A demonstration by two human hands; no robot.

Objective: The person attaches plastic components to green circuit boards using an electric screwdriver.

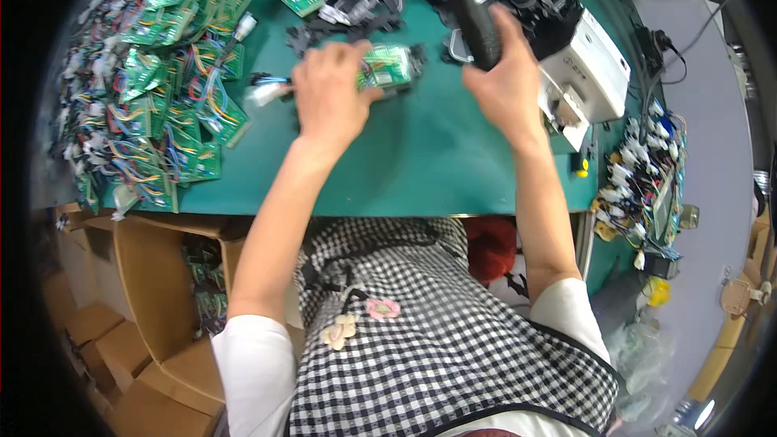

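Clamps one end of a green rectangular circuit board (395, 65) in the left hand (330, 97), over the smooth green tabletop (396, 166); cannot tell whether lifted or resting. Clasps a black cylindrical tool (476, 24) in the right hand (510, 85), apart from the board. Could twist the board by pinching only that end, or snag the white plastic connector (263, 95) just beside the left hand by dragging sideways.

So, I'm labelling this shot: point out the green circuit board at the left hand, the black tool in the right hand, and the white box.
Green circuit board (392, 66): head view, on its exposed face.
Black tool (476, 23): head view, mid-barrel.
White box (589, 69): head view, on its casing.
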